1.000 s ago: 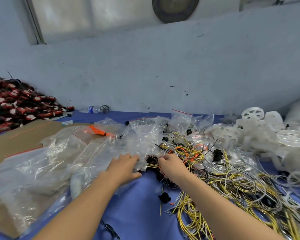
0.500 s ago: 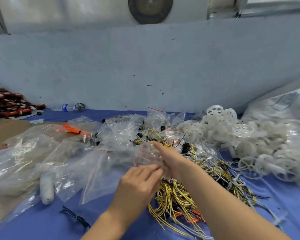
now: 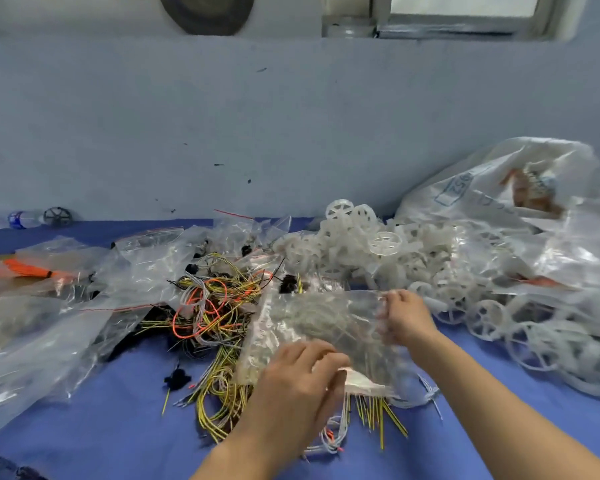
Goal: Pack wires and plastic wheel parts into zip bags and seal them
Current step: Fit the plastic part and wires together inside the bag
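Note:
A clear zip bag (image 3: 321, 329) is stretched between both hands above the wire pile. My left hand (image 3: 300, 379) grips its near edge. My right hand (image 3: 404, 315) pinches its far right edge. Under and left of the bag lies a tangle of yellow, black, white and orange wires (image 3: 215, 306). White plastic wheel parts (image 3: 388, 251) are heaped to the right, just beyond my right hand. What the bag holds is blurred.
Several clear zip bags (image 3: 49, 327) lie at the left on the blue table (image 3: 118, 420), one holding an orange bundle (image 3: 28, 270). A large plastic sack (image 3: 520, 202) leans on the wall at right. A bottle (image 3: 23, 219) lies far left.
The view has swung right. A zip bag has come out of the pile; my right hand moved right to its far edge and my left hand holds its near edge.

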